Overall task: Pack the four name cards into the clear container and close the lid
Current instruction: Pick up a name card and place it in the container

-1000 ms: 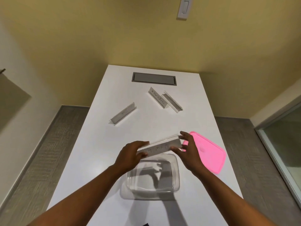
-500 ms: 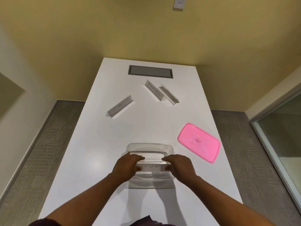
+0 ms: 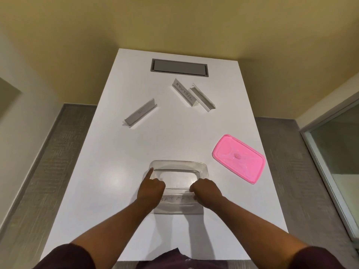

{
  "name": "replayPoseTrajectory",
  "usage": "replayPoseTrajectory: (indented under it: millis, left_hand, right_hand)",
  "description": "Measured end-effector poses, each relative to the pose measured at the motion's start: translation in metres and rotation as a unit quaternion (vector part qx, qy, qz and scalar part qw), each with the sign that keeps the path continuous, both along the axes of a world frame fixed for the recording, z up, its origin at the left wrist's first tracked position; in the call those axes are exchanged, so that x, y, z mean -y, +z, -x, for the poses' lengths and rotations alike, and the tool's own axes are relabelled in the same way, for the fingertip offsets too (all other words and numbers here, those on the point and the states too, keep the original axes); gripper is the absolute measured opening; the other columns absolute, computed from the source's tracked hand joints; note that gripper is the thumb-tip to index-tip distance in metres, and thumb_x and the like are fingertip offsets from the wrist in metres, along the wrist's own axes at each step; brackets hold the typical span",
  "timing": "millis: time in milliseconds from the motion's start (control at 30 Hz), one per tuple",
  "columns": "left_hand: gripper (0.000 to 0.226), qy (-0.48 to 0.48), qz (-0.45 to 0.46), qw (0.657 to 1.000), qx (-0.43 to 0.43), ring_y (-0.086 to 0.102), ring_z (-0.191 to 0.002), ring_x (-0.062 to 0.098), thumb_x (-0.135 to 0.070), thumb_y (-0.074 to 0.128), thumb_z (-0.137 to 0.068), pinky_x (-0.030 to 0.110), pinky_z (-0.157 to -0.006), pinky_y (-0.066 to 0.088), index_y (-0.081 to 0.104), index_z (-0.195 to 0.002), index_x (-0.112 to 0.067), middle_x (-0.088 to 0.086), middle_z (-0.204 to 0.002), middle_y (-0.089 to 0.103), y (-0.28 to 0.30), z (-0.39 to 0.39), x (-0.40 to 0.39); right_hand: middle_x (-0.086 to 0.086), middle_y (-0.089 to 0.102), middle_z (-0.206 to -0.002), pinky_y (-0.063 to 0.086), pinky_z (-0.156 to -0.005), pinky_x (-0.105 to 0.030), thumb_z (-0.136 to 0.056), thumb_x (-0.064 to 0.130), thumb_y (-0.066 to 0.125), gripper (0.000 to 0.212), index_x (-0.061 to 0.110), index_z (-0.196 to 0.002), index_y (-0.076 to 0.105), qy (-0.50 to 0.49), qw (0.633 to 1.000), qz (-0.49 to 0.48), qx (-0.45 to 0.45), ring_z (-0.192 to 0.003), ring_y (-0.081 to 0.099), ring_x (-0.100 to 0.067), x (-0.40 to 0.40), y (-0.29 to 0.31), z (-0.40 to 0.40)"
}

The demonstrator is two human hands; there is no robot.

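White table (image 3: 120,171): "BATMAN" card (image 3: 175,199) (both hands (image 3: 151,188) gripping), "SUPERMAN" card (image 3: 184,93).

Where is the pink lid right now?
In the head view, the pink lid lies flat on the table's right side, just right of the clear container, touched by neither hand.

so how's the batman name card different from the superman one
The clear acrylic BATMAN name card lies inside the clear plastic container, held at its ends by the left hand and right hand; the clear acrylic SUPERMAN name card stands untouched on the white table. BATMAN runs straight across the view; SUPERMAN sits diagonally, its lettering turned sideways. Both are long cards with handwritten capitals.
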State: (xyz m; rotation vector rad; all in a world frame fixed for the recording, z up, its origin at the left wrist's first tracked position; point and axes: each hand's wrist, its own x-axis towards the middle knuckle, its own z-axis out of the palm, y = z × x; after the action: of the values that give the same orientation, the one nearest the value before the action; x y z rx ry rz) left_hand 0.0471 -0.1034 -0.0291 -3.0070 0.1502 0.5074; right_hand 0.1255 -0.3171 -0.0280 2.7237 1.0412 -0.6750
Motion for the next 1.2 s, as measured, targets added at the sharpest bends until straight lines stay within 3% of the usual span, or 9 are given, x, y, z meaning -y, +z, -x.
replayPoseTrajectory:
  millis: [167,533,600,700,800,867,967,1067,1200]
  left_hand:
    - [0.033,0.022,0.001,1.000,-0.021,0.070,-0.086,0.021,0.002,0.042,-0.082,0.039,-0.125,-0.005,0.070,-0.093,-0.012,0.006,-0.084,0.073,0.006,-0.001,-0.001]
    - [0.029,0.024,0.036,0.998,-0.035,0.070,-0.085,0.017,-0.009,0.045,-0.083,0.036,-0.124,-0.007,0.071,-0.092,-0.019,0.001,-0.081,0.073,-0.002,0.000,-0.008]
    - [0.027,0.027,0.059,0.998,-0.021,0.070,-0.085,0.018,-0.012,0.047,-0.085,0.039,-0.126,0.003,0.071,-0.093,-0.020,0.000,-0.081,0.073,-0.008,0.000,-0.012]
    - [0.022,0.057,0.134,0.989,0.026,0.068,-0.073,0.023,-0.013,0.049,-0.085,0.042,-0.107,0.044,0.070,-0.084,-0.020,0.002,-0.073,0.072,-0.008,-0.003,-0.017]
    - [0.019,0.122,0.235,0.955,0.133,0.070,-0.074,0.023,-0.018,0.056,-0.087,0.034,-0.069,0.058,0.073,-0.094,-0.021,-0.001,-0.081,0.076,0.009,-0.007,-0.025]
    - [0.017,0.164,0.283,0.923,0.201,0.070,-0.069,0.018,-0.022,0.060,-0.087,0.030,-0.061,0.056,0.073,-0.097,-0.024,-0.005,-0.078,0.075,0.020,-0.012,-0.035]
    - [0.012,0.280,0.300,0.884,0.225,0.065,-0.061,0.018,-0.024,0.062,-0.087,0.029,-0.057,0.050,0.071,-0.093,-0.029,-0.006,-0.061,0.065,0.027,-0.028,-0.057]
    - [0.014,0.406,0.345,0.819,0.215,0.060,-0.056,0.016,-0.020,0.060,-0.085,0.028,-0.056,0.045,0.070,-0.088,-0.028,-0.007,-0.052,0.057,0.023,-0.049,-0.081]
    - [0.017,0.512,0.405,0.732,0.192,0.068,-0.079,0.021,-0.015,0.058,-0.086,0.028,-0.070,0.049,0.072,-0.090,-0.024,-0.004,-0.080,0.072,0.005,-0.079,-0.119]
  right_hand:
    - [-0.012,0.070,-0.107,0.055,-0.079,-0.039,-0.084,0.007,0.065,0.027,0.017,-0.109,0.071,0.003,1.000,0.007,-0.007,-0.096,0.068,-0.038,-0.003,-0.006,0.002]
    - [-0.010,0.068,-0.105,0.054,-0.075,-0.040,-0.083,0.012,0.067,0.025,0.014,-0.108,0.063,0.021,0.999,0.017,-0.024,-0.093,0.067,-0.036,-0.008,-0.009,0.000]
    - [-0.010,0.068,-0.109,0.054,-0.079,-0.040,-0.082,0.019,0.073,0.033,0.016,-0.113,0.064,0.021,0.999,0.010,-0.034,-0.098,0.067,-0.035,-0.008,-0.009,-0.002]
    - [-0.001,0.069,-0.116,0.050,-0.086,-0.036,-0.082,0.041,0.076,0.042,0.024,-0.119,0.066,-0.022,0.997,-0.052,-0.060,-0.108,0.064,-0.027,-0.010,0.002,-0.007]
    - [0.012,0.072,-0.086,0.050,-0.072,-0.030,-0.081,0.057,0.069,0.029,0.029,-0.089,0.070,-0.105,0.980,-0.167,-0.035,-0.086,0.066,-0.012,-0.016,0.020,-0.020]
    - [0.014,0.068,-0.069,0.050,-0.064,-0.028,-0.080,0.057,0.069,0.031,0.027,-0.076,0.069,-0.165,0.958,-0.233,-0.032,-0.068,0.063,-0.005,-0.024,0.031,-0.035]
    - [0.013,0.066,-0.060,0.049,-0.060,-0.026,-0.080,0.051,0.071,0.029,0.025,-0.069,0.067,-0.230,0.923,-0.306,-0.049,-0.059,0.061,-0.003,-0.042,0.044,-0.068]
    - [0.010,0.070,-0.061,0.055,-0.067,-0.031,-0.082,0.044,0.069,0.026,0.022,-0.068,0.068,-0.268,0.895,-0.348,-0.079,-0.061,0.066,-0.005,-0.066,0.046,-0.108]
    - [0.004,0.075,-0.065,0.059,-0.077,-0.040,-0.085,0.030,0.070,0.018,0.018,-0.071,0.071,-0.302,0.872,-0.364,-0.130,-0.064,0.072,-0.008,-0.104,0.040,-0.161]
